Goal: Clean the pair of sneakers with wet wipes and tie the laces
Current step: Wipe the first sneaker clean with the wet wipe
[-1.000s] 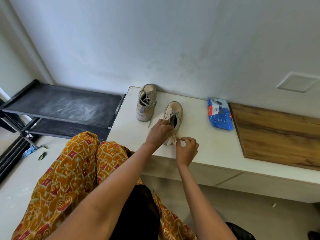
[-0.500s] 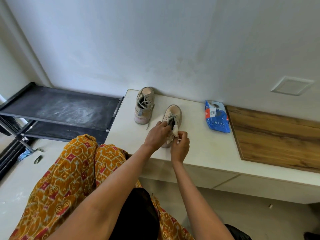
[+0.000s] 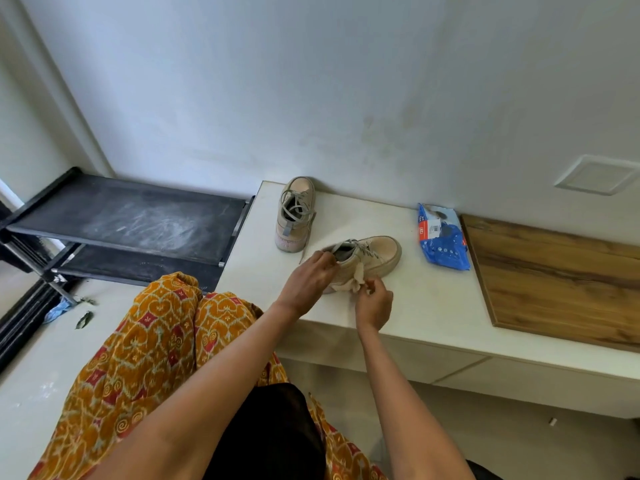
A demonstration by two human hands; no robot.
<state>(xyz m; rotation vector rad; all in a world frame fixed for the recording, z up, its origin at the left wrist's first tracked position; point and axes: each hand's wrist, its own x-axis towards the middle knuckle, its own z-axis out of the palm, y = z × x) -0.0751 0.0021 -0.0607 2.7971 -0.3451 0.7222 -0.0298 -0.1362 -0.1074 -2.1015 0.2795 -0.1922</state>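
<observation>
On the surface [image 3: 426,306], the far sneaker [image 3: 294,214] stands by the wall; the near sneaker [image 3: 370,254] lies before it, rightward. The wipes pack [image 3: 441,239] sits right of both, beside the wooden board [image 3: 561,282]. A rack [image 3: 131,220] stands left.

Open counter [image 3: 426,306] between wipes pack [image 3: 441,239] and edge — passable.

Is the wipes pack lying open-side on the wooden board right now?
No, the blue wipes pack lies on the white counter, left of the wooden board.
</observation>
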